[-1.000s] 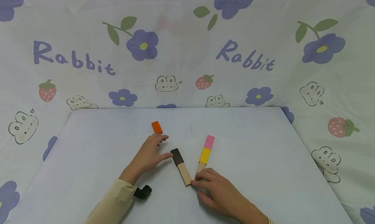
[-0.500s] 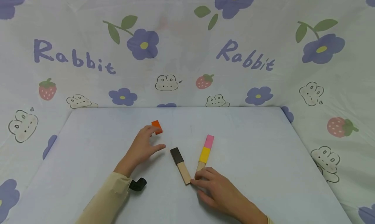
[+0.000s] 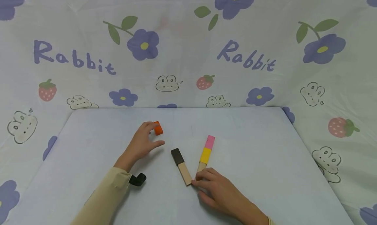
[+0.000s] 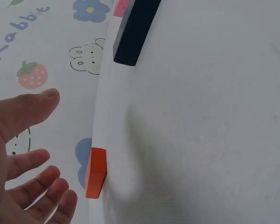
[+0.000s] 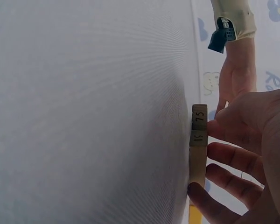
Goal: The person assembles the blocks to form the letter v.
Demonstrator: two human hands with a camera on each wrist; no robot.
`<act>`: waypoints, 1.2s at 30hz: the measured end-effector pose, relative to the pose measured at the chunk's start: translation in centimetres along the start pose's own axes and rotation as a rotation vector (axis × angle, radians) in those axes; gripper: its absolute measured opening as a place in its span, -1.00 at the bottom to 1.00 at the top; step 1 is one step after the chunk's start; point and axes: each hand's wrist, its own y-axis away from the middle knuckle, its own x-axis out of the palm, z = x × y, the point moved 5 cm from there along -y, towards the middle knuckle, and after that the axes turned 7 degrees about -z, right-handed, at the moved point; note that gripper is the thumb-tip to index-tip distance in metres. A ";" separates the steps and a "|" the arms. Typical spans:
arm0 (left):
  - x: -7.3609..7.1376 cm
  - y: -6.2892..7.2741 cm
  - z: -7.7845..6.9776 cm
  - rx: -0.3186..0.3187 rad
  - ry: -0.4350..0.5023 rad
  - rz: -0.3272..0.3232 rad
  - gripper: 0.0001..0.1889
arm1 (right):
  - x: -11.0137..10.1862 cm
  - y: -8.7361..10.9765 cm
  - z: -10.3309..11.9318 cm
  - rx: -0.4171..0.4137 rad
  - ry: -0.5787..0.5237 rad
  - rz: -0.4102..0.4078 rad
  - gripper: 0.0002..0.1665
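My left hand (image 3: 142, 141) is over the far left part of the white table, thumb and fingers spread. Its fingertips hover by an orange block (image 3: 158, 128), which lies apart from the others. In the left wrist view a gap shows between the fingers and the orange block (image 4: 96, 172). My right hand (image 3: 219, 189) rests its fingertips on the near end of a V of blocks. One side has a black block (image 3: 177, 156) and a plain wooden block (image 3: 185, 174). The other has pink (image 3: 210, 142), yellow (image 3: 205, 155) and plain wood, partly hidden by my fingers. Numbers mark the wooden block ends (image 5: 199, 126).
A white table (image 3: 250, 136) carries everything. Behind it and at both sides hangs a cloth (image 3: 188, 55) printed with flowers, rabbits and strawberries. A small black device (image 3: 137, 179) sits at my left wrist.
My left hand has moved from beside the black block, away and to the left, up to the orange block. The right hand and the V of blocks stay put.
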 end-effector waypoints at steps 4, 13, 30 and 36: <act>0.0 -0.6 0.3 -0.009 0.003 0.002 -0.19 | 0.0 0.1 0.0 -0.011 -0.004 -0.017 -0.59; -0.3 -1.9 1.2 -0.051 -0.006 0.014 -0.25 | 0.1 0.2 -0.1 -0.004 -0.004 -0.016 -0.59; -0.2 -3.5 2.4 -0.078 -0.028 0.049 -0.21 | 0.1 0.2 -0.1 0.000 -0.003 -0.010 -0.59; -0.2 -4.1 2.9 -0.072 -0.042 0.064 -0.20 | 0.0 0.2 -0.1 -0.024 -0.003 -0.043 -0.58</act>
